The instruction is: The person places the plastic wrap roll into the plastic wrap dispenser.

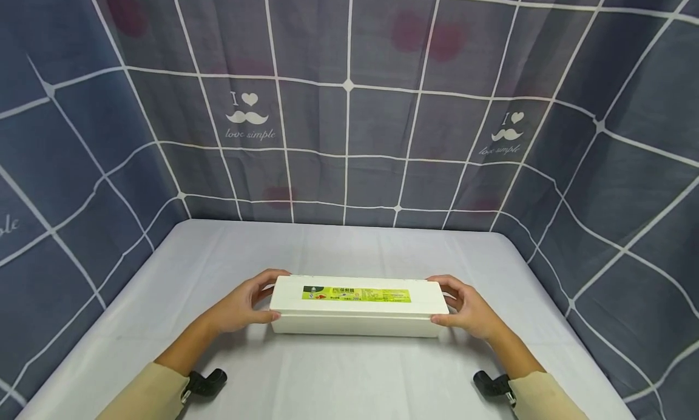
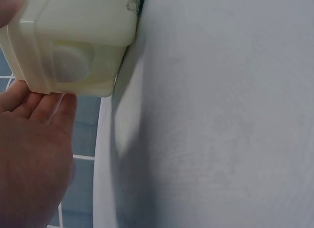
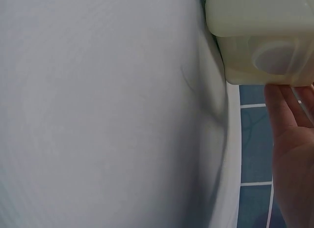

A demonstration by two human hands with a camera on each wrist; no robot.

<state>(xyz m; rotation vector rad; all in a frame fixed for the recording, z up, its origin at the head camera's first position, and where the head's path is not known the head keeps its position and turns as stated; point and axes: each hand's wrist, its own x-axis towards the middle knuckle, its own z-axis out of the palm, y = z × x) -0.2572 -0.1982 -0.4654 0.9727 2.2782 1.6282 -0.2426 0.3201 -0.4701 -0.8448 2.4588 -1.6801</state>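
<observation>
A long white cling film box [image 1: 355,324] with a yellow-green label [image 1: 355,294] on its lid lies crosswise between both hands. My left hand [image 1: 243,304] grips its left end, thumb at the front and fingers round the back. At the right end, my right hand [image 1: 469,308] holds it the same way. Through the translucent end wall, a round roll end [image 2: 72,63] shows faintly in the left wrist view. The right wrist view has a similar roll end [image 3: 274,58] at the other side. The lid is closed. Whether the base touches the table, I cannot tell.
A white cloth covers the table [image 1: 355,377] beneath the box. Dark blue-grey curtains [image 1: 327,119] with white grid lines enclose the back and both sides. Black curved wrist mounts [image 1: 210,383] stick out near each beige sleeve cuff [image 1: 147,392].
</observation>
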